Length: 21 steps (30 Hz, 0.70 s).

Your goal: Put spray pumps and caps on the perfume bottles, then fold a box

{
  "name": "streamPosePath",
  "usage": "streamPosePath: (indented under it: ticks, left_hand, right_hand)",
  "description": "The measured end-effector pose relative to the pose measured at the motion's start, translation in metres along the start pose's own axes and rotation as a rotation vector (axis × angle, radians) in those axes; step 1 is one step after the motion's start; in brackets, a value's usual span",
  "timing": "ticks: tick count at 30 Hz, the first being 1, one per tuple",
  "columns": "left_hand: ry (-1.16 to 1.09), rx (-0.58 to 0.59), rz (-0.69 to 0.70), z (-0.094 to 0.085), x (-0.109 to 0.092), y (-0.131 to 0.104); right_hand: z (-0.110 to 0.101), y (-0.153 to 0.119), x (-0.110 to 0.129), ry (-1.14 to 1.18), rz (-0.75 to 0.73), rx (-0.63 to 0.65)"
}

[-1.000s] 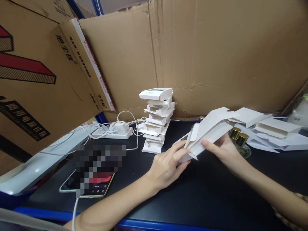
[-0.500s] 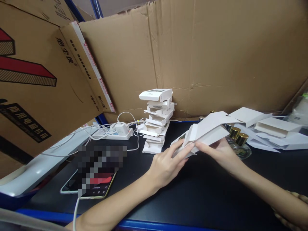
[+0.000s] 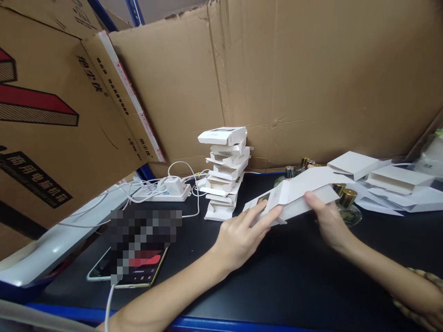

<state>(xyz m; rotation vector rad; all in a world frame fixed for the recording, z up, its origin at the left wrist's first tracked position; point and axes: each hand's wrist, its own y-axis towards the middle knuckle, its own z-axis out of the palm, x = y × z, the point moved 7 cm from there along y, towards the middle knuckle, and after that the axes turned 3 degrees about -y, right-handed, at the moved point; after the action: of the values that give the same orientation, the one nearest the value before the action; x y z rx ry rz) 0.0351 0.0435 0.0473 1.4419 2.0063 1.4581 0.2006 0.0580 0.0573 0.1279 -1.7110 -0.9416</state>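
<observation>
A printed white box [image 3: 254,203] is in my left hand [image 3: 238,237], whose fingers wrap over its near side. My right hand [image 3: 330,221] grips the far right end of a plain white carton piece [image 3: 308,186], thumb on its front edge. The two pieces meet or overlap between my hands; how far one sits inside the other cannot be told. Left of them rises a stack of small white boxes [image 3: 226,173], several with open flaps. Glass bottles with gold caps [image 3: 348,198] stand beside and behind my right hand, partly hidden.
Plain white cartons [image 3: 398,180] lie at the right on the black table [image 3: 277,286]. At the left are a phone [image 3: 141,272], partly pixelated, and a white power strip [image 3: 162,193] with cables. Cardboard [image 3: 311,83] walls the back.
My right hand has shifted slightly right, its thumb now further along the carton piece. More of the printed box and of the bottles behind shows.
</observation>
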Motion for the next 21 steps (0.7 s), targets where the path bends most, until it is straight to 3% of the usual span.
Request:
streamPosePath:
  ticks: [4,8,13,19,21]
  left_hand:
    - [0.03,0.009,0.05,-0.001,-0.004,0.001]
    - [-0.024,0.047,0.006,0.001,0.0,0.001]
    - [-0.066,0.026,-0.03,0.002,0.002,-0.001]
    - [-0.273,0.013,-0.183,0.005,0.013,-0.005]
    - [-0.338,-0.008,-0.197,0.006,0.015,-0.008]
  right_hand:
    - [-0.002,0.002,-0.006,0.123,0.054,-0.025]
    - [0.0,-0.002,0.001,0.112,0.042,0.002]
    - [0.006,-0.008,0.015,-0.02,-0.086,0.098]
    - [0.014,-0.006,0.011,-0.224,-0.321,0.263]
    - [0.02,-0.009,0.006,-0.284,-0.332,0.327]
